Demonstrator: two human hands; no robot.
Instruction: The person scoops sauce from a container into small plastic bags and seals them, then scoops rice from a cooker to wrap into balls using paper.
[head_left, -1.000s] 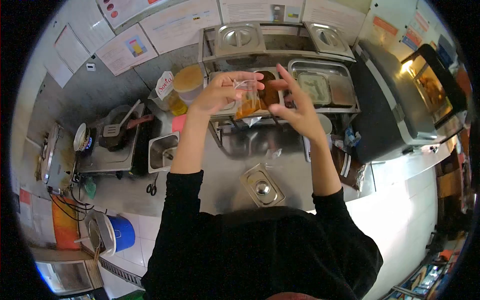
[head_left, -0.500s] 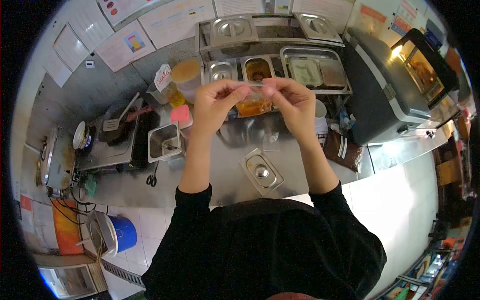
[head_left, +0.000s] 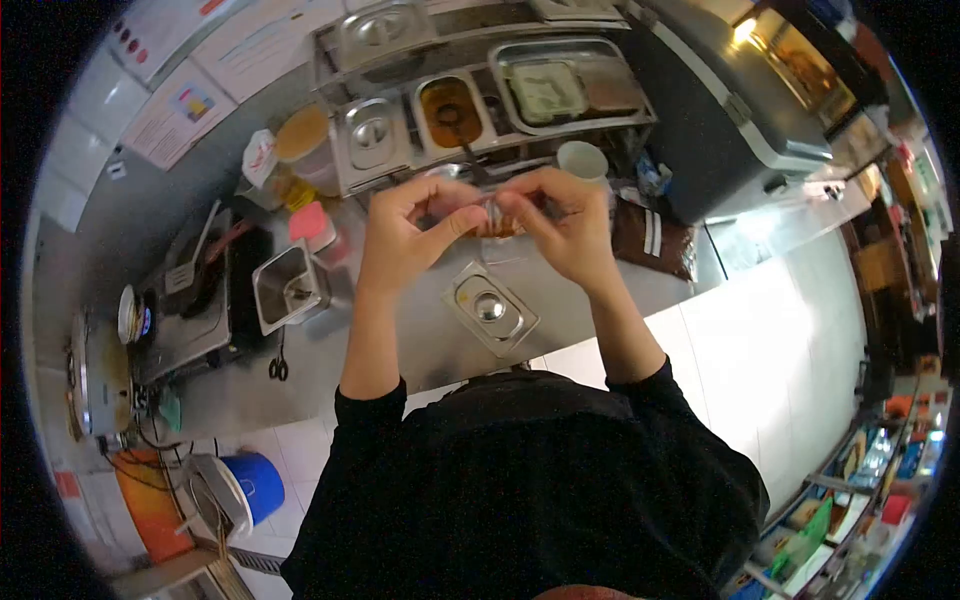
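Observation:
A small clear plastic bag [head_left: 497,228] with orange liquid-looking contents hangs between my two hands above the steel counter, mostly hidden behind the fingers. My left hand [head_left: 412,222] pinches its top edge, thumb and fingers slightly blurred. Close beside it, my right hand [head_left: 558,220] pinches the same edge from the other side. Below the hands a steel pan lid [head_left: 489,307] with a round knob lies on the counter. Just beyond them sits an uncovered steel pan [head_left: 452,112] of brownish-orange sauce, a ladle [head_left: 462,135] standing in it.
On the left are a square steel container [head_left: 288,287], a pink-lidded jar [head_left: 314,228], scissors [head_left: 279,362] and a stove [head_left: 195,310] with a lit burner. A white cup [head_left: 582,160], a dark packed bag [head_left: 648,238] and a black oven-like appliance [head_left: 710,120] stand right.
The view has shifted, so the counter items appear further left and higher. Both hands still grip the bag's top; the bag now shows less behind the fingers.

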